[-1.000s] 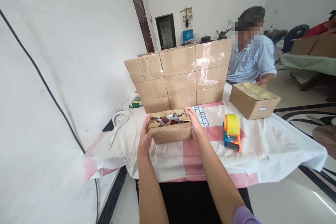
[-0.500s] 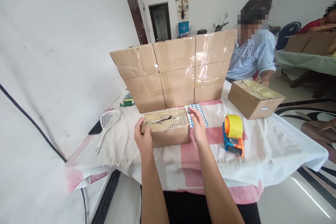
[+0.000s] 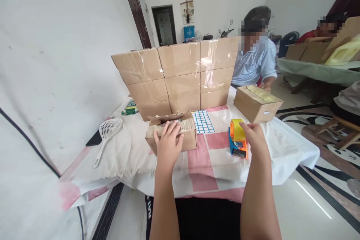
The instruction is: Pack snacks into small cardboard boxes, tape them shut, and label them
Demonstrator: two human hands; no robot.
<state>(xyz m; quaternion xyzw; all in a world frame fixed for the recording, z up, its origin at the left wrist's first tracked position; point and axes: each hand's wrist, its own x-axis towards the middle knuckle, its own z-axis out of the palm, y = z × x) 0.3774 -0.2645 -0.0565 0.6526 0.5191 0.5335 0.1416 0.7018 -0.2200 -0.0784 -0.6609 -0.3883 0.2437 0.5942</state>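
Observation:
A small cardboard box (image 3: 189, 138) lies on the white and pink tablecloth (image 3: 213, 161) in front of me, its top flaps folded down. My left hand (image 3: 168, 145) rests flat on those flaps, fingers spread. To the right stands a tape dispenser (image 3: 237, 138) with a yellow roll and an orange and blue body. My right hand (image 3: 255, 138) is at the dispenser's right side, touching it, fingers loosely curved and not closed around it. A sheet of blue-edged labels (image 3: 203, 122) lies between the box and the dispenser.
A wall of sealed cardboard boxes (image 3: 180, 77) stands stacked behind my box. A white slotted scoop (image 3: 107, 135) lies at the left. Another person in a light blue shirt (image 3: 250, 65) sits across, a hand on a taped box (image 3: 257, 103). More boxes sit on a far table (image 3: 315, 69).
My left hand slid from the box's left side onto its closed top. My right hand left the box and moved right to the tape dispenser. The view shifted right.

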